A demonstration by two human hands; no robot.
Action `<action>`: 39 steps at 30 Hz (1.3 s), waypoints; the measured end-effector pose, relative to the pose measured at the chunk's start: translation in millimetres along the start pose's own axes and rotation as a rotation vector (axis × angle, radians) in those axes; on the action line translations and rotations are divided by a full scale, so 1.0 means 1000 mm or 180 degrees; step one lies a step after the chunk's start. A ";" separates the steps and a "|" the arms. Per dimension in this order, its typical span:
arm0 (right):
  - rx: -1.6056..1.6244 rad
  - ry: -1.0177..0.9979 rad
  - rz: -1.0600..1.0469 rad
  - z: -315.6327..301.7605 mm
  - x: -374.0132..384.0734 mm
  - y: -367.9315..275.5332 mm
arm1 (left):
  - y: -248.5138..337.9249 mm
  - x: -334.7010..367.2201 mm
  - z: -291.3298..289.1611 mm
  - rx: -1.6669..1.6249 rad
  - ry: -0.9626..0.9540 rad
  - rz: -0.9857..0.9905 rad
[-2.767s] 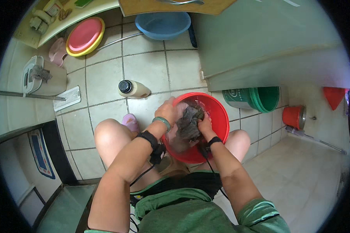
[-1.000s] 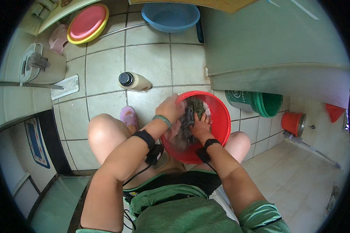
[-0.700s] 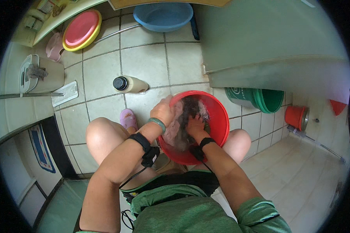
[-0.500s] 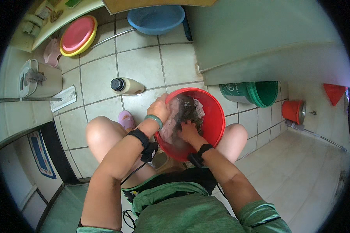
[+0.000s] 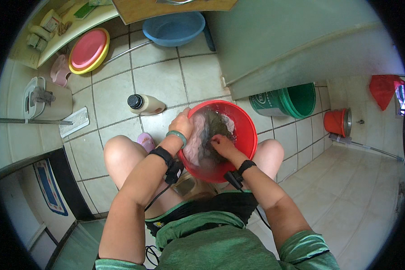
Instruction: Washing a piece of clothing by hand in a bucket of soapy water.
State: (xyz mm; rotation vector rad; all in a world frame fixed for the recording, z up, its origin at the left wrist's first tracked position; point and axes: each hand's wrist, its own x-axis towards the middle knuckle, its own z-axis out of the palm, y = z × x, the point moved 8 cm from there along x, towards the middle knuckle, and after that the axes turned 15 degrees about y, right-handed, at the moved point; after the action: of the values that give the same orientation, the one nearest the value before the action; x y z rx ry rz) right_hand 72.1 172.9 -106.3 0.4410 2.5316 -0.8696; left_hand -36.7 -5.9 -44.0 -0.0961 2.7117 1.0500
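Between my knees stands a red bucket [image 5: 246, 135] with wet laundry and water inside. My left hand [image 5: 182, 124] is closed on its left rim, the fingertips partly hidden. A pale pink cloth [image 5: 197, 146] lies along the left side of the bucket, next to a dark greyish-green cloth [image 5: 220, 122] in the middle. Over the dark cloth, my right hand [image 5: 223, 146] reaches in from the right, its fingers bent and pinched together on the fabric. A smaller whitish piece of cloth [image 5: 230, 123] shows near the far right wall of the bucket.
A cream bottle with a black cap [image 5: 146, 104] stands on the tiled floor beyond my left knee. Green bucket [image 5: 283, 102] and small red bucket [image 5: 337, 123] are at right. A blue basin [image 5: 174, 29], stacked pink and yellow basins [image 5: 89, 50] and a white bin [image 5: 54, 101] stand farther off.
My right hand has lifted a little and its fingers have drawn together. The pink cloth looks more spread along the left side. My left hand stays on the rim; the view has shifted slightly.
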 end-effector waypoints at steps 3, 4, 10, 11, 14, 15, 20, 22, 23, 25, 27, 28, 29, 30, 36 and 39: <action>-0.0073 0.0759 0.0323 -0.019 0.023 0.016 | -0.002 0.000 -0.001 -0.0038 0.0076 0.0014; -0.0314 0.1221 0.0378 -0.031 0.029 0.012 | -0.008 -0.001 -0.004 0.0001 0.0088 -0.0025; 0.0225 0.1564 0.1060 -0.011 0.090 0.132 | 0.016 0.002 0.011 -0.0073 0.0110 0.0247; -0.0117 0.1310 0.0517 -0.005 0.101 0.140 | 0.023 0.001 0.015 -0.0106 0.0049 0.0269; 0.1290 0.1219 0.0814 0.013 0.096 0.085 | -0.004 0.000 -0.001 0.0024 0.0198 0.0100; 0.1294 0.1161 0.0784 0.007 0.091 0.060 | -0.010 -0.003 -0.005 0.0004 0.0251 0.0080; 0.3290 0.0535 0.1366 -0.032 0.068 0.051 | 0.018 -0.002 0.002 -0.0154 0.0146 0.0197; 0.3007 0.0512 0.1414 -0.058 0.027 -0.022 | -0.011 -0.005 -0.010 -0.0033 0.0224 0.0070; 0.2722 0.0695 0.1488 -0.083 0.005 -0.045 | -0.012 -0.004 -0.010 -0.0088 0.0258 0.0080; 0.3025 0.0825 0.1234 -0.111 -0.009 -0.050 | -0.008 0.000 -0.003 -0.0045 0.0129 0.0094; 0.3069 0.0748 0.0892 -0.136 -0.022 -0.048 | -0.002 0.002 0.002 -0.0103 0.0107 0.0132; 0.3050 0.0764 0.0863 -0.147 -0.030 -0.057 | -0.003 0.002 0.001 -0.0094 0.0076 0.0107; 0.3008 0.0813 0.0776 -0.160 -0.041 -0.068 | -0.003 0.003 -0.001 -0.0118 0.0099 0.0117; 0.2963 0.0874 0.0690 -0.173 -0.052 -0.079 | -0.003 0.003 0.000 -0.0108 0.0029 0.0031; 0.3143 0.0931 0.0313 -0.212 -0.094 -0.119 | -0.007 0.002 0.001 -0.0203 -0.0052 -0.0097; 0.2944 0.0908 0.0150 -0.210 -0.095 -0.121 | -0.010 0.003 0.004 -0.0255 -0.0057 -0.0102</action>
State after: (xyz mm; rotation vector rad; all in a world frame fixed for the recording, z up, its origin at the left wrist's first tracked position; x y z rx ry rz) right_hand 42.1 201.0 150.8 0.9385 2.1783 -2.0610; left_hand -37.2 -10.6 -54.6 -0.1426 2.6434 1.1448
